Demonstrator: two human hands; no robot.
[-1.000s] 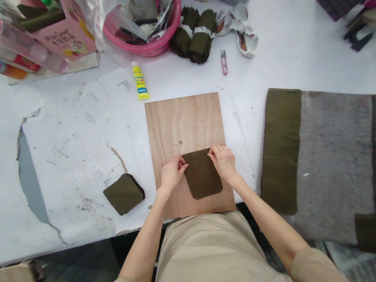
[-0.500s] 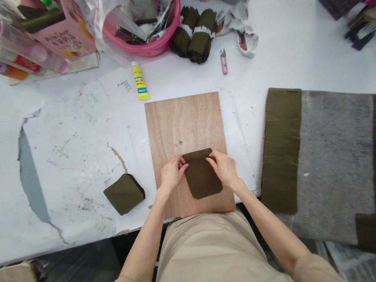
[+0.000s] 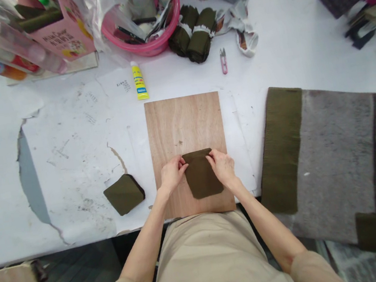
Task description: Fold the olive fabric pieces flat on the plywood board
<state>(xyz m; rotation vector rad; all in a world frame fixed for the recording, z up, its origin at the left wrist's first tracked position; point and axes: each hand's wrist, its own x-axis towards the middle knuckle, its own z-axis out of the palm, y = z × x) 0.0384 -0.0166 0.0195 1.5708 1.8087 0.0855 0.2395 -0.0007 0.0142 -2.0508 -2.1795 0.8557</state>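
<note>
Olive fabric piece (image 3: 201, 176) between left hand (image 3: 171, 175) and right hand (image 3: 224, 168)

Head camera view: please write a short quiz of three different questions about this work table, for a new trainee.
1. True or false: the olive fabric piece lies on the wooden board.
2. Which thing lies just beyond the far edge of the board? A) the yellow glue tube B) the pink basket C) the pink thread snips
3. Where does each hand touch the fabric piece?

Key
1. True.
2. A; its lower end nearly reaches the board's far left corner.
3. The left hand pinches the piece's upper left edge, and the right hand pinches its upper right edge.
</note>
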